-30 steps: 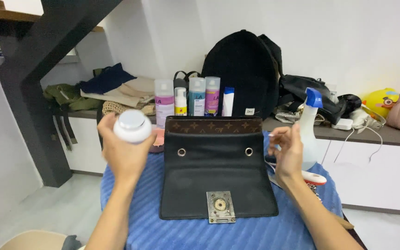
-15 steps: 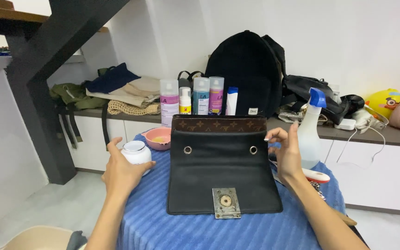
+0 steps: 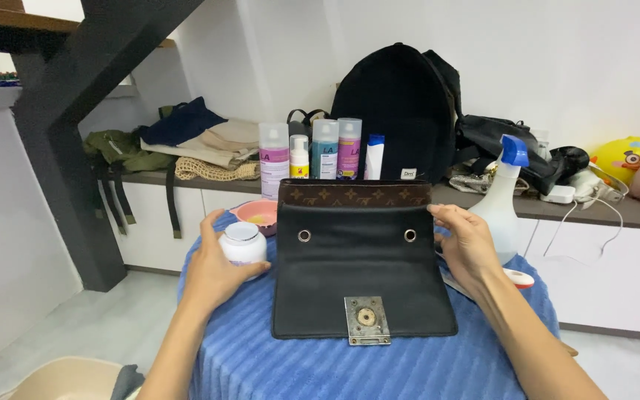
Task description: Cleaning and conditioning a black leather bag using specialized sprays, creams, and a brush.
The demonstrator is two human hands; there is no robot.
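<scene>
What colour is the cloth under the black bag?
The cloth is blue with a ribbed texture, seen best in the head view below the black bag.

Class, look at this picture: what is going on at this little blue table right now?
A person stands over a round table with a blue ribbed cloth. A black handbag lies on it, its flap open toward the person and a metal clasp plate at the near edge. The left hand grips a small white jar beside the bag, near a pink bowl. The right hand rests against the bag's right edge. A white spray bottle with a blue nozzle stands just behind that hand.
</scene>
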